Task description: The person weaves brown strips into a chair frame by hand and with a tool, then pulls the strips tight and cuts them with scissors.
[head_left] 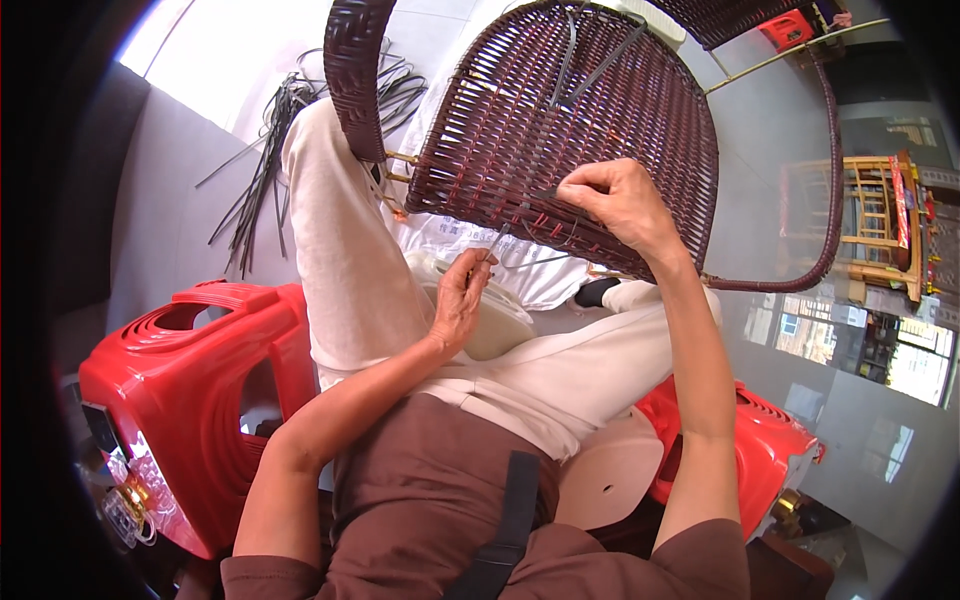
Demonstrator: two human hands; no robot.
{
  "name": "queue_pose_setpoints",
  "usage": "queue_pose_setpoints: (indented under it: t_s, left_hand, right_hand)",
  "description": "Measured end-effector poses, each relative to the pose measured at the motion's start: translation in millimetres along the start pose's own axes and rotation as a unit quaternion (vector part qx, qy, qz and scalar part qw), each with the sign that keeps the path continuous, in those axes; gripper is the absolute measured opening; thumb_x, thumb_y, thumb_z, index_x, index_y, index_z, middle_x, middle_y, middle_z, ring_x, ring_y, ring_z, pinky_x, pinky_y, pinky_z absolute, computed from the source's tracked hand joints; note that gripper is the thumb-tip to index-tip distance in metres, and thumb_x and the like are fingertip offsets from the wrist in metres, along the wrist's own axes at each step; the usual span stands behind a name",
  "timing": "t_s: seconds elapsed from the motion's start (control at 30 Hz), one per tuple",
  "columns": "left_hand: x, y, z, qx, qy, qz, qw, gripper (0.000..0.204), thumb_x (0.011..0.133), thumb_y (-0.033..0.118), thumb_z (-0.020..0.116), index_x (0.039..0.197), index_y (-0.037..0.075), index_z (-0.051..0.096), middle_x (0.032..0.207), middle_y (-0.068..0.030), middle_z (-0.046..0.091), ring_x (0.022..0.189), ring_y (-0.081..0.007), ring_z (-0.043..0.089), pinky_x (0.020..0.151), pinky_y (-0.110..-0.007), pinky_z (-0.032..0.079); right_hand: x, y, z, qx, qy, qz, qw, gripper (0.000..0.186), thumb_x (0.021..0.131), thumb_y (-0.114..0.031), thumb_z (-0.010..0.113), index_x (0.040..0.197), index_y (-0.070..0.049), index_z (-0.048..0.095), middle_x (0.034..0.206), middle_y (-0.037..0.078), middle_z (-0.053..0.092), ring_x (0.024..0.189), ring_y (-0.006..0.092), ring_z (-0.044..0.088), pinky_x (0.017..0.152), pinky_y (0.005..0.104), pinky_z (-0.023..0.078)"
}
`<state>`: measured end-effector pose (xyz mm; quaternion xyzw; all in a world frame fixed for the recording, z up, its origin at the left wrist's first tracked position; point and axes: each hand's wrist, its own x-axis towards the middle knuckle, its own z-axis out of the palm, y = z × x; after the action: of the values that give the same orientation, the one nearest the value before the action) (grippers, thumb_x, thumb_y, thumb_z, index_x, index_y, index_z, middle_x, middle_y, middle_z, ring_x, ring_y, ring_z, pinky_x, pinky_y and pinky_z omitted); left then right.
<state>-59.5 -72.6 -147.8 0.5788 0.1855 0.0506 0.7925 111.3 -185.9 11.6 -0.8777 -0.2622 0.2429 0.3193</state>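
Below and to the left of the dark brown panel of woven wicker [655, 120], a glossy red plastic stool with a ridged top [205, 400] is seen on its side. A loose bundle of long, flat, dark strips [262, 165] is spread on the grey floor [165, 200], to the left of the panel. Just beside the panel's left edge, a thick, curved, dark brown woven armrest [352, 75] is placed, with gold-coloured tubes seen between its lower end and the panel.

The left hand [460, 303] is held just below the panel's near edge; a thin, flat, grey strip [497, 240] that runs up to that edge is pinched between its fingertips. A white printed cloth [455, 238] is partly covered by the panel. The panel itself is set beyond the person's lap, and long grey strip ends [606, 66] are left lying across its upper part.

The right hand [618, 205] is held over the panel's lower part, with thumb and forefinger pressed together; what is pinched there cannot be told. A second red plastic stool [765, 440] is seen below the panel and to its right. Farther right of the panel, a yellowish slatted wooden frame [868, 205] is seen.
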Motion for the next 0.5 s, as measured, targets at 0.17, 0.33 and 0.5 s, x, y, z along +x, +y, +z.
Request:
queue_pose_setpoints:
  t_s: [0.17,0.33,0.5]
  left_hand:
    - [4,0,5,0.025,-0.014,-0.014,0.999,0.010,0.090,0.010,0.046,0.094,0.003,0.052,0.077,0.0007,0.045,0.073,-0.0086,0.040,0.068,-0.021,0.035]
    - [5,-3,2,-0.023,-0.006,-0.013,1.000,0.008,0.083,0.003,0.047,0.090,0.001,0.051,0.084,-0.0014,0.049,0.081,-0.0111,0.043,0.077,-0.023,0.035]
    - [7,-4,1,-0.034,-0.006,-0.024,0.999,0.008,0.079,0.004,0.047,0.086,0.001,0.050,0.084,-0.0020,0.049,0.082,-0.0121,0.043,0.077,-0.023,0.035]
  right_hand:
    - [16,-2,12,-0.054,-0.034,-0.047,0.997,0.019,0.070,-0.022,0.063,0.076,-0.004,0.067,0.068,0.010,0.065,0.064,0.0200,0.062,0.063,0.0311,0.048]
    - [25,-12,18,-0.158,-0.066,-0.076,0.982,0.015,0.065,-0.020,0.062,0.073,-0.008,0.067,0.072,0.012,0.065,0.068,0.0272,0.063,0.066,0.0364,0.049]
    - [29,-20,22,-0.235,-0.079,-0.068,0.966,0.013,0.065,-0.017,0.060,0.069,-0.007,0.066,0.073,0.013,0.064,0.071,0.0303,0.063,0.068,0.0392,0.050]
